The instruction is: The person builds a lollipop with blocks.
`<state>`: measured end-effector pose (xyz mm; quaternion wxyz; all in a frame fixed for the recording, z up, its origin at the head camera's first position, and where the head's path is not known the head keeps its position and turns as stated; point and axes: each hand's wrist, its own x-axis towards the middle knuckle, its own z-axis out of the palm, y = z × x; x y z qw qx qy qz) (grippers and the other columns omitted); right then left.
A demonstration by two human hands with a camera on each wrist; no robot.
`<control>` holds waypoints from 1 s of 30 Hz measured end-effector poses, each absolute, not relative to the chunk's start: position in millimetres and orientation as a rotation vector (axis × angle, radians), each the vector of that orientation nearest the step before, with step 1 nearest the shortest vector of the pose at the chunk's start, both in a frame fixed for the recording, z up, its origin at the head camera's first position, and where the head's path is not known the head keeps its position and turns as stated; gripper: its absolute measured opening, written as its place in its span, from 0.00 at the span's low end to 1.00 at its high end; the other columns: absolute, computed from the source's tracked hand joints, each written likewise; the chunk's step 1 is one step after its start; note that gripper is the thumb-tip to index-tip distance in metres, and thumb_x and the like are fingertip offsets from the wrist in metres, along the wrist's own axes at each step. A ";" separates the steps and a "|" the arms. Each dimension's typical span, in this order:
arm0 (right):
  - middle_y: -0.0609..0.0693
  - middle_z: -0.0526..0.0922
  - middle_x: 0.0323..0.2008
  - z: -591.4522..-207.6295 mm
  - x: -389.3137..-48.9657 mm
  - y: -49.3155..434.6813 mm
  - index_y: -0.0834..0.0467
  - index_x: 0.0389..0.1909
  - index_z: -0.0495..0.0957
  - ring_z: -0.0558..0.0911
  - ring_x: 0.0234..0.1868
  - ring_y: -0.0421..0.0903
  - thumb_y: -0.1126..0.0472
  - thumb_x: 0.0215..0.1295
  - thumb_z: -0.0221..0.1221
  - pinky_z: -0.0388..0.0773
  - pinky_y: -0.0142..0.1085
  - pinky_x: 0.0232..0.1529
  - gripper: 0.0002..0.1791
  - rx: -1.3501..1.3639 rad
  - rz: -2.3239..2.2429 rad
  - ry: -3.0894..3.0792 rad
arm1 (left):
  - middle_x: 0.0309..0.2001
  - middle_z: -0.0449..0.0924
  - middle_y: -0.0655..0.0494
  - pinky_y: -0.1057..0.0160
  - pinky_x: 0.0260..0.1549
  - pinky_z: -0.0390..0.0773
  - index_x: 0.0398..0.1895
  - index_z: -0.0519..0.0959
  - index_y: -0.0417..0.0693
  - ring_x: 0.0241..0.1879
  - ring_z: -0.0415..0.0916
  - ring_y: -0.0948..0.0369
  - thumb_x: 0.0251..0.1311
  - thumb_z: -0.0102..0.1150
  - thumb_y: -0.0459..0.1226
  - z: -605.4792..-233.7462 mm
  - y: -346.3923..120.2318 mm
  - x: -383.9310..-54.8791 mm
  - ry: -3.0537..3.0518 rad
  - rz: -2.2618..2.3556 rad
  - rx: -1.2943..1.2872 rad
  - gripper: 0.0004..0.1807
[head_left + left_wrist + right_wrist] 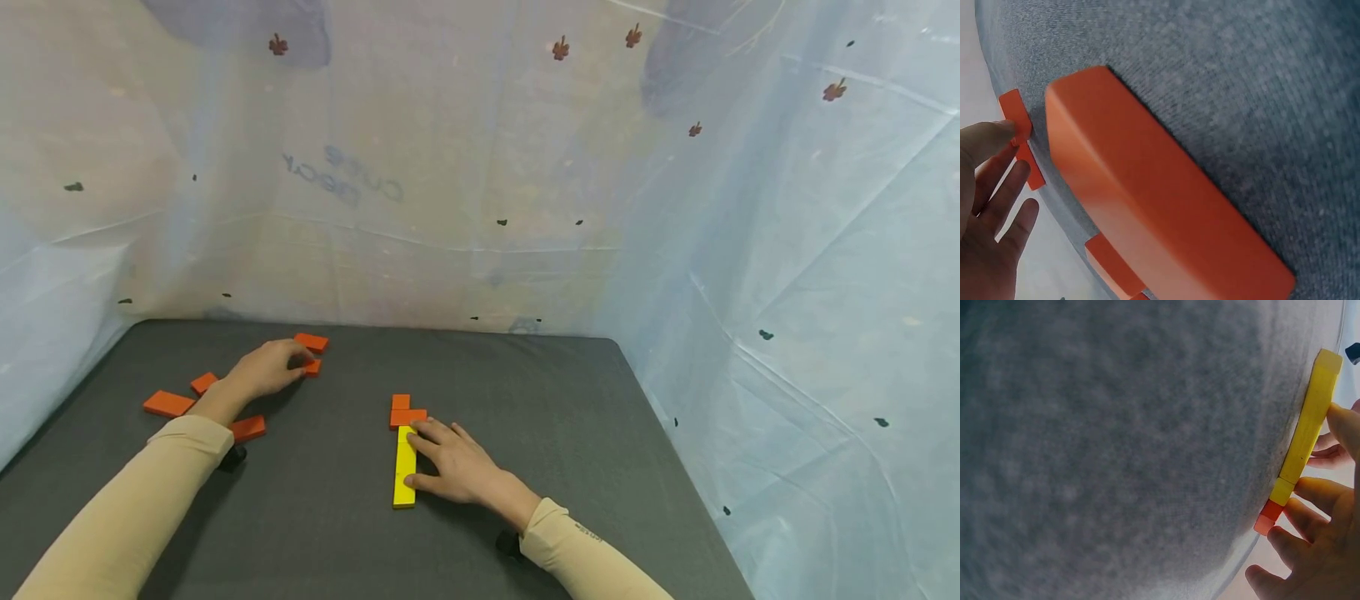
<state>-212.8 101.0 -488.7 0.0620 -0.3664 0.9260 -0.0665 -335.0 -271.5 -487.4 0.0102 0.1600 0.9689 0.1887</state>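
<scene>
My left hand (268, 368) reaches to the far left of the table, where its thumb and index finger pinch a small orange block (312, 367). Just behind that lies another orange block (311, 342). My right hand (461, 463) has its fingers spread, with thumb and fingertips against the side of a long yellow block (404, 479). At the yellow block's far end sits a short yellow block (1282, 491). Beyond it, an orange block (407, 418) lies crosswise, with a small orange block (401, 402) behind.
Under and beside my left forearm lie several more orange blocks, including one at the left (168, 404), a smaller block (203, 383) and another to the right (249, 428). The dark grey cloth-covered table (322, 517) is bordered by a pale plastic sheet (450, 283).
</scene>
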 end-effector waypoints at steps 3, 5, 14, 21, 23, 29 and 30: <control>0.45 0.52 0.75 -490.2 -212.9 100.7 0.46 0.74 0.56 0.53 0.75 0.46 0.33 0.67 0.47 0.56 0.53 0.71 0.39 -1.112 -0.197 2.803 | 0.55 0.76 0.38 0.39 0.43 0.74 0.53 0.80 0.44 0.52 0.74 0.40 0.62 0.60 0.35 -488.2 -270.6 -334.3 3.028 0.569 0.492 0.16; 0.45 0.52 0.75 -490.4 -212.7 100.9 0.46 0.74 0.56 0.53 0.75 0.45 0.33 0.67 0.47 0.55 0.53 0.71 0.39 -1.112 -0.198 2.804 | 0.57 0.75 0.37 0.38 0.44 0.73 0.53 0.80 0.44 0.53 0.72 0.39 0.62 0.60 0.34 -488.6 -269.9 -333.3 3.032 0.562 0.487 0.16; 0.45 0.52 0.75 -492.1 -212.6 100.7 0.46 0.73 0.57 0.52 0.75 0.45 0.33 0.67 0.48 0.55 0.53 0.71 0.39 -1.114 -0.191 2.807 | 0.59 0.72 0.37 0.36 0.46 0.72 0.51 0.81 0.48 0.55 0.71 0.39 0.61 0.62 0.38 -493.0 -268.3 -330.7 3.079 0.564 0.474 0.15; 0.44 0.51 0.75 -491.3 -212.2 101.4 0.46 0.74 0.57 0.52 0.75 0.45 0.33 0.67 0.47 0.55 0.53 0.71 0.39 -1.102 -0.182 2.803 | 0.57 0.74 0.40 0.40 0.42 0.75 0.51 0.81 0.50 0.51 0.75 0.42 0.60 0.63 0.40 -489.2 -259.1 -327.9 3.133 0.558 0.520 0.16; 0.44 0.51 0.75 -490.6 -212.0 101.8 0.46 0.73 0.57 0.52 0.75 0.45 0.33 0.67 0.47 0.55 0.53 0.71 0.39 -1.103 -0.184 2.803 | 0.56 0.75 0.40 0.41 0.41 0.76 0.52 0.81 0.49 0.49 0.76 0.44 0.60 0.63 0.40 -486.7 -254.4 -326.1 3.143 0.581 0.543 0.16; 0.45 0.51 0.75 -489.9 -212.2 101.8 0.47 0.73 0.57 0.52 0.75 0.46 0.33 0.67 0.47 0.55 0.53 0.71 0.39 -1.112 -0.187 2.802 | 0.54 0.75 0.44 0.47 0.38 0.79 0.50 0.82 0.51 0.46 0.77 0.50 0.60 0.63 0.41 -482.2 -235.1 -322.2 3.178 0.689 0.618 0.15; 0.45 0.51 0.75 -490.0 -212.4 101.5 0.47 0.73 0.57 0.52 0.75 0.46 0.33 0.67 0.47 0.55 0.53 0.71 0.39 -1.112 -0.189 2.800 | 0.54 0.76 0.45 0.48 0.38 0.79 0.50 0.82 0.51 0.46 0.78 0.51 0.60 0.63 0.41 -482.2 -231.5 -322.1 3.181 0.707 0.630 0.15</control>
